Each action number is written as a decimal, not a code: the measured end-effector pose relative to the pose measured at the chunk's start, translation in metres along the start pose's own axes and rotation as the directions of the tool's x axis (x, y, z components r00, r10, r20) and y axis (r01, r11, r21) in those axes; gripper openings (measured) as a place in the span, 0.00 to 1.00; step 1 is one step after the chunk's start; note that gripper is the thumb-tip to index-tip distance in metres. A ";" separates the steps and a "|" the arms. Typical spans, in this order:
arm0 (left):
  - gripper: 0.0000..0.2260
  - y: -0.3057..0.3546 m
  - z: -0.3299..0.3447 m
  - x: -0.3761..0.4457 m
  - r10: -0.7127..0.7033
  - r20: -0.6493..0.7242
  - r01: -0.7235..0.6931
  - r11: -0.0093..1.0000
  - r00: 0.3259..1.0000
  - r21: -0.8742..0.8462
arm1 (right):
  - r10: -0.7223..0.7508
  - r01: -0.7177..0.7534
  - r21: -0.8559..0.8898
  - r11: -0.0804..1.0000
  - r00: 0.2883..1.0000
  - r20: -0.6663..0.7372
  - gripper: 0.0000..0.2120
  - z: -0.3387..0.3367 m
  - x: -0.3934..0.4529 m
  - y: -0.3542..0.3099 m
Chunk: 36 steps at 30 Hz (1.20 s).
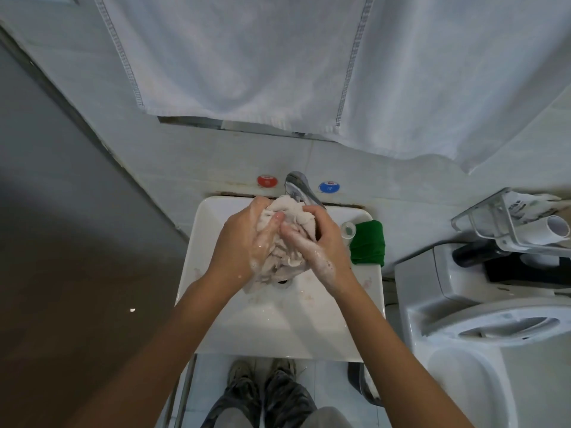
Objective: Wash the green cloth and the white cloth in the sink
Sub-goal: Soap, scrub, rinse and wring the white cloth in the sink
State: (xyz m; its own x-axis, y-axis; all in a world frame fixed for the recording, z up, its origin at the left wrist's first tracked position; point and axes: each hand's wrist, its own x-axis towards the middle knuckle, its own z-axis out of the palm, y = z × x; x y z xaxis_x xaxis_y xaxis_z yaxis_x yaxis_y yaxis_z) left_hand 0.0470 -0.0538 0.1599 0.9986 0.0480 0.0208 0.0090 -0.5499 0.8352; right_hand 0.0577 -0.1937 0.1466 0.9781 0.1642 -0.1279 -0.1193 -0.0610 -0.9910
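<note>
The crumpled, soapy white cloth (279, 239) is gripped by both the left hand (245, 240) and the right hand (315, 242), fingers curled into it, over the white ceramic sink (278, 319) just near of the chrome tap (298, 186). The folded green cloth (367, 242) is seen on the sink's right rim, beside a small clear cup (348, 229). Suds could be splashed over the rim by hard scrubbing, or the cup knocked by the right wrist. Writing on the red (267, 181) and blue (329, 187) wall discs cannot be read

soapy white cloth (282, 242) bunched over sink (278, 322); green cloth (367, 242) apparently folded on rim.
</note>
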 end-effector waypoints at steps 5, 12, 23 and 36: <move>0.04 -0.002 0.003 0.000 -0.095 -0.172 0.058 0.977 0.981 -0.207 | 0.176 -0.180 0.056 0.982 0.982 0.068 0.24 0.002 -0.007 0.023; 0.03 -0.009 0.002 -0.004 -0.091 -0.202 0.054 0.982 0.975 -0.182 | 0.209 -0.175 -0.260 0.950 0.971 0.113 0.10 -0.009 -0.004 0.026; 0.08 -0.025 -0.007 -0.002 -0.166 -0.218 0.178 0.983 0.962 0.034 | 0.014 0.019 -0.225 0.974 0.989 0.147 0.16 -0.019 -0.002 0.020; 0.18 0.007 0.025 -0.010 -0.072 -0.179 0.077 0.997 0.981 0.021 | 0.110 -0.060 0.157 0.986 0.937 -0.330 0.15 0.024 0.020 -0.002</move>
State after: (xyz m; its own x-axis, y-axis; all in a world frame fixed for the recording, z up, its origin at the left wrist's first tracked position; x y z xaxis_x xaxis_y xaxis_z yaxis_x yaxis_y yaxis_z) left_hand 0.0381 -0.0793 0.1519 0.9699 0.2361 0.0592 0.0866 -0.5622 0.8224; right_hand 0.0737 -0.1670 0.1447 0.9602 -0.1781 -0.2152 -0.2029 0.0851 -0.9755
